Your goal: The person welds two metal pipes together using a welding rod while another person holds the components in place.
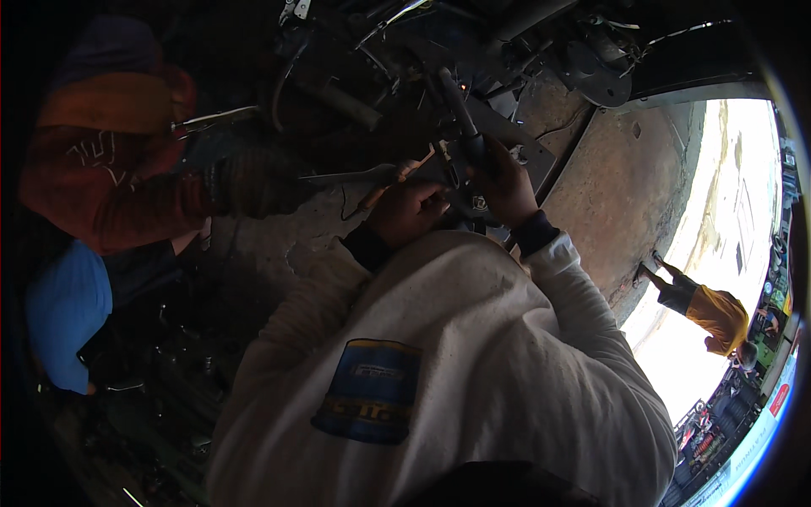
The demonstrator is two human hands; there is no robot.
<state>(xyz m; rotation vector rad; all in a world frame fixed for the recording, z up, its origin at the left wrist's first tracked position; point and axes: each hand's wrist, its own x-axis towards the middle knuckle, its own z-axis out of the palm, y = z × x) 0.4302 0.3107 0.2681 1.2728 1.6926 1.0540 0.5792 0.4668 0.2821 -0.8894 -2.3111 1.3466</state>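
Deep shadow hides most of the machinery (596, 74) ahead of you. Brown floor (625, 182) runs toward the bright opening (726, 211); a co-worker (110, 182) stands close at left. Before your chest, your right hand (504, 188) grips a dark bar (456, 103); your left hand (410, 211) curls beside an orange-brown rod (404, 173), its hold unclear.

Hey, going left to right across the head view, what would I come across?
A co-worker in a dark red top → the left hand → a dark tube → the right hand around its lower end → a person in a yellow top by the bright opening.
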